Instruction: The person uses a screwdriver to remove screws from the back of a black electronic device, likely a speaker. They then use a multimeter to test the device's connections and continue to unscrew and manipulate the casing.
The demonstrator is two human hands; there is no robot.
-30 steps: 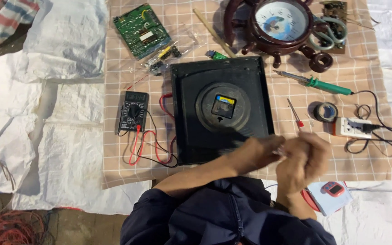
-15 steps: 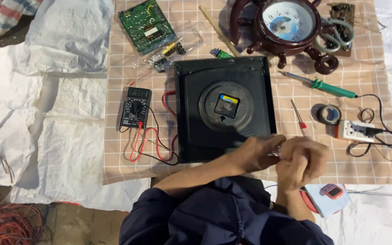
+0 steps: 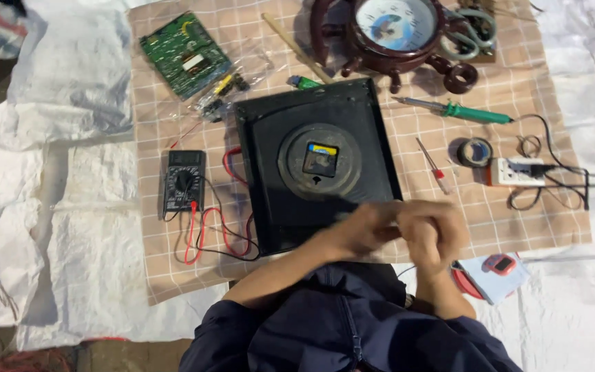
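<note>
On a checked cloth (image 3: 173, 269), left hand (image 3: 363, 231) and right hand (image 3: 432, 231) meet, fingers curled together over the black clock back (image 3: 318, 162); any held object is blurred.

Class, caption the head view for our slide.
Both hands meet, blurred, over the black square clock back on a checked cloth.

Checked cloth (image 3: 518, 207) on white sheeting (image 3: 70, 227)

Two hands, the left hand (image 3: 363, 227) and the right hand (image 3: 435, 231), are showing. Lying on the checked cloth (image 3: 173, 269) are one black clock back (image 3: 315, 162), one round wall clock (image 3: 397, 24), one circuit board (image 3: 184, 52), one multimeter (image 3: 184, 180), one soldering iron (image 3: 459, 110), one small screwdriver (image 3: 433, 167), one tape roll (image 3: 476, 151) and one power strip (image 3: 518, 171).
</note>
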